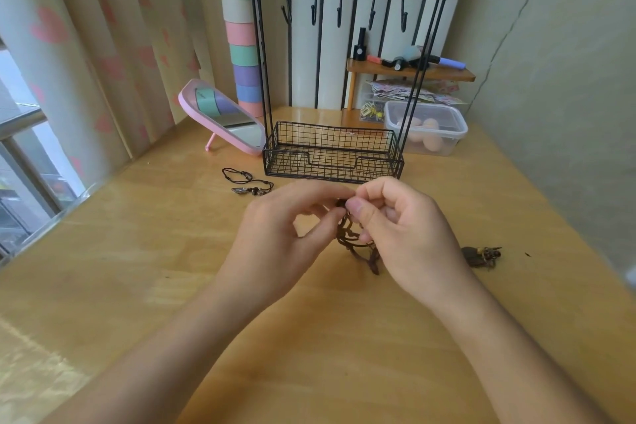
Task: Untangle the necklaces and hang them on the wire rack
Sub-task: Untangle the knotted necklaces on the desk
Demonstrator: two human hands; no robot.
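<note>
Necklaces (348,238), a tangled brown bunch, hang just in front of the wire rack (332,167), pinched by left grip (285,227) and right grip (409,231).

black wire rack (333,151), pink mirror (223,117), brown cord necklace (358,237), heart-patterned curtain (103,45)

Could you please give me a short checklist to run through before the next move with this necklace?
1. Grip: left hand and right hand both pinch the brown cord necklace: ok.
2. Cord untangled: loops bunch below the fingers: not ok.
3. Hooks on the wire rack free: ok.
4. Dark pendant beside the right hand joined to the held cord: cannot tell.
5. Black cord necklace hung: lies on the table: not ok.
</note>
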